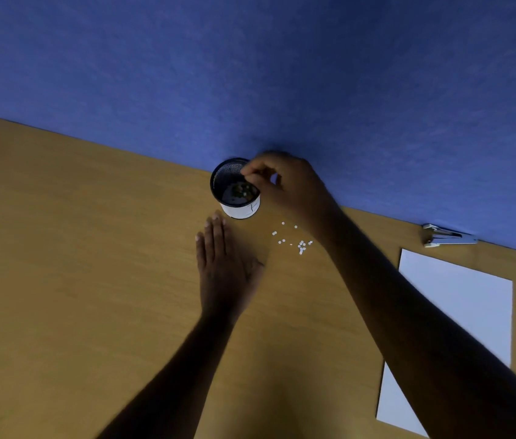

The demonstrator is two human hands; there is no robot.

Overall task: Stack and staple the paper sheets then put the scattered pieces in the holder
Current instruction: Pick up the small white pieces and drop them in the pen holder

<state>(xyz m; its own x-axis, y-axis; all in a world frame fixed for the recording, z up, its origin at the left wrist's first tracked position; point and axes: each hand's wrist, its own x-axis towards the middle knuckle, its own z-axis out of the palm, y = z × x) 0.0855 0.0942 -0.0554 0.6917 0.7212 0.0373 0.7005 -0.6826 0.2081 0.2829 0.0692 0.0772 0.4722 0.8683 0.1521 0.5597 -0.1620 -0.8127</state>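
Pieces [298, 243]: tiny, light paper dots on the desk [76, 280], at 4 o'clock from the holder [234, 188]; we judge pinching suits them.
Right hand [285, 185]: fingers pinched together over holder's mouth; contents unclear.
Left hand [225, 264]: fingers straight, flat on desk.
Paper [459, 318]: at 4 o'clock, beside stapler [448, 239].

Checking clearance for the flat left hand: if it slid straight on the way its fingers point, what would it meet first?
Probably the holder: the left hand points at its base, fingertips just short.

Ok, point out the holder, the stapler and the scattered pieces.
holder [241, 211]: head view, white lower wall.
stapler [449, 239]: head view, middle of body.
scattered pieces [301, 245]: head view, densest cluster on table.
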